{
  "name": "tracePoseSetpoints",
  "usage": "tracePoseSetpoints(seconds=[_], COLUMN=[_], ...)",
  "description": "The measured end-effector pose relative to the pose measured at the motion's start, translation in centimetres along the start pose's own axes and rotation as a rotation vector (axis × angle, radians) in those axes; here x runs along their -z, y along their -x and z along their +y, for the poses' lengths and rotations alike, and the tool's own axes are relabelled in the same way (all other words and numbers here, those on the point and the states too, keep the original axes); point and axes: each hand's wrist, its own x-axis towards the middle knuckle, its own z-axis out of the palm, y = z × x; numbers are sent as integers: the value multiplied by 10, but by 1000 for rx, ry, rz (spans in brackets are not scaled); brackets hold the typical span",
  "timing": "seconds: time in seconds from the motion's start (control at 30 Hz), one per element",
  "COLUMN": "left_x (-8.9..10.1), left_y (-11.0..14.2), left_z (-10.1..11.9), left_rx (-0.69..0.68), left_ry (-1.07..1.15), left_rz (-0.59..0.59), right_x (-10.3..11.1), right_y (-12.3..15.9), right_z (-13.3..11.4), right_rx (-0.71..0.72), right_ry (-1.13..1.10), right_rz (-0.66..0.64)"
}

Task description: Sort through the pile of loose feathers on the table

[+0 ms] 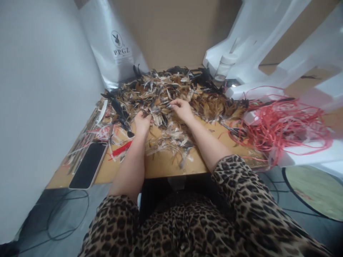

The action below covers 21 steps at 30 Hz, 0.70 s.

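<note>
At centre, feathers [207,103] are blurring together, partly hiding the fingertips of the left hand [142,124]; grip unclear. Anything between the fingertips of the right hand [183,110] is showing too small to tell. Right edge is cutting off the round disc [316,192], lower right. Bottom edge is cropping the leopard-print top [184,225]. Fine print on the silver bag [124,67], upper left, is blurring; top edge is cutting the bag.

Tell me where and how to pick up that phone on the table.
Grip the phone by its two long edges, close to the end nearest the person, coming from the front of the table. It lies flat, screen up, so the slim edges look like the best hold; that end reaches the table's front edge, while thin sticks lie along its left side farther back.
</note>
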Motion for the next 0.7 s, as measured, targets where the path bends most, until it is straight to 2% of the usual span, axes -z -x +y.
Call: tracePoseSetpoints(seconds=[0.17,0.47,0.63,0.7], left_x=[4,8,9,11], left_y=[-4,6,2,1], left_z=[7,17,13,10], left_rx=[-192,-255,-304,-293], left_ry=[16,55,-37,-103], left_rz=[143,99,114,87], right_x=[1,-8,-14,-16], right_y=[6,20,23,24], right_z=[4,-10,-10,-9], right_rx=[13,85,134,139], right_ry=[88,93,199,231], right_rz=[-12,-73,-62,-77])
